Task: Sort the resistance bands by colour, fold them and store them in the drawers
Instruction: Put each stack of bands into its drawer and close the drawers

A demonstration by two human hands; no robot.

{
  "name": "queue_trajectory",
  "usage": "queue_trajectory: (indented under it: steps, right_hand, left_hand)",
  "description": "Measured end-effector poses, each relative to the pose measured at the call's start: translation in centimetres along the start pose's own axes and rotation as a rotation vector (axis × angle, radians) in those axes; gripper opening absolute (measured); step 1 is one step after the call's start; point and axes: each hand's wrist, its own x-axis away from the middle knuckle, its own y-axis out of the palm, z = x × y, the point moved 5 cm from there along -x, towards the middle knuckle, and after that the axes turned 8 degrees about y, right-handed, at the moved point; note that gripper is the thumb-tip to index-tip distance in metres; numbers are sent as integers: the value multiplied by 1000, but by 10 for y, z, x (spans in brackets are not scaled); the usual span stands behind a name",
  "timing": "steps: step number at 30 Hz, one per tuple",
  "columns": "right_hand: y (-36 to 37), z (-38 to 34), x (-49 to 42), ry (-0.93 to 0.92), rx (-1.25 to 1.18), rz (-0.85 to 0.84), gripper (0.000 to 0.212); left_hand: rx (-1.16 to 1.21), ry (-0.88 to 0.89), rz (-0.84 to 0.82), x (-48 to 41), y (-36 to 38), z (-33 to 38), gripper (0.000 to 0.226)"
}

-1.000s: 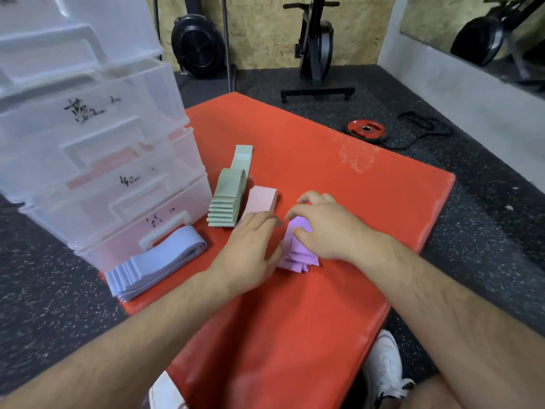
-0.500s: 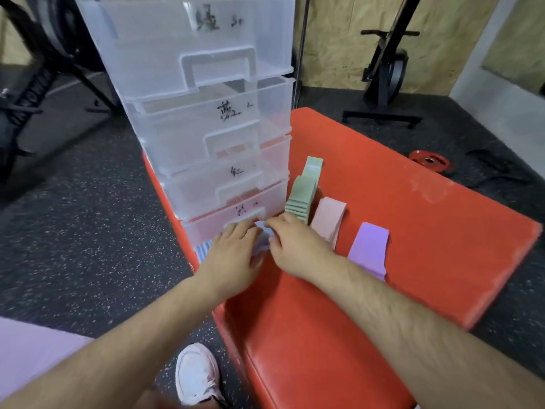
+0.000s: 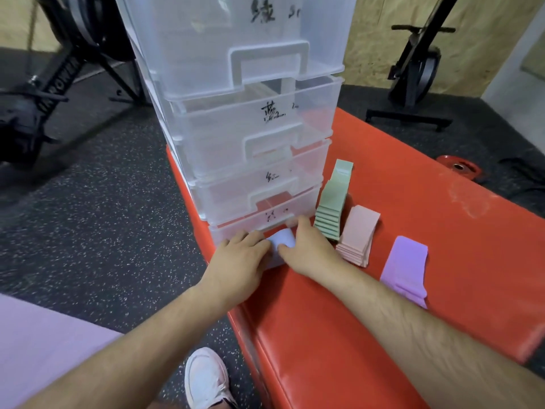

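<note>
While left hand (image 3: 239, 261) and right hand (image 3: 309, 249) grip blue band (image 3: 283, 240) (smooth, flat) | before clear plastic drawers (image 3: 224, 134)

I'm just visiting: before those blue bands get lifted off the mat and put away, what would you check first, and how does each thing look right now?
1. Grip on the blue bands: left hand and right hand both hold them. Ok.
2. Blue bands folded neatly: mostly hidden under the hands. Cannot tell.
3. A drawer open to receive them: none in the drawer unit looks pulled out. Not ok.
4. Colours kept apart: green stack, pink stack and purple stack lie separately on the red mat. Ok.
5. Path upward: only the drawer fronts stand above the hands. Ok.
</note>
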Motion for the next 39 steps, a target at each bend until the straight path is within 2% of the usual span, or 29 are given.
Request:
queue_trajectory:
  steps: [4, 8, 11, 14, 17, 19, 21, 27, 31, 35, 39]
  right_hand:
    - [-3, 3, -3, 39, -36, -74, 57]
    - [-7, 0, 5, -22, 16, -67, 53]
    - [-8, 3, 15, -75, 39, -78, 42]
    - [-9, 8, 22, -127, 44, -92, 37]
    - [-9, 12, 27, -162, 47, -62, 44]
    - [-8, 15, 28, -191, 72, -32, 52]
    - [-7, 15, 27, -225, 93, -15, 50]
    - [-5, 16, 13, -129, 20, -57, 63]
    - [-5, 16, 8, -148, 46, -25, 49]
    - [-6, 15, 8, -218, 123, 4, 21]
    - [-19, 13, 16, -311, 159, 94, 29]
  left_hand:
    - [59, -20, 24, -1, -4, -2, 26]
    - [193, 25, 77, 0, -6, -1, 56]
    - [255, 19, -12, 2, 0, 0, 75]
    - [279, -18, -142, 3, 7, -2, 83]
    - [240, 6, -191, 2, 9, -3, 80]
    - [219, 24, -170, 0, 6, 2, 78]
    - [197, 34, -122, -3, 1, 10, 78]
    - [176, -39, -167, -9, 11, 8, 73]
    - [163, 33, -56, -12, 8, 9, 69]
    - [70, 34, -18, -14, 1, 15, 45]
    - [30, 1, -43, -18, 3, 16, 39]
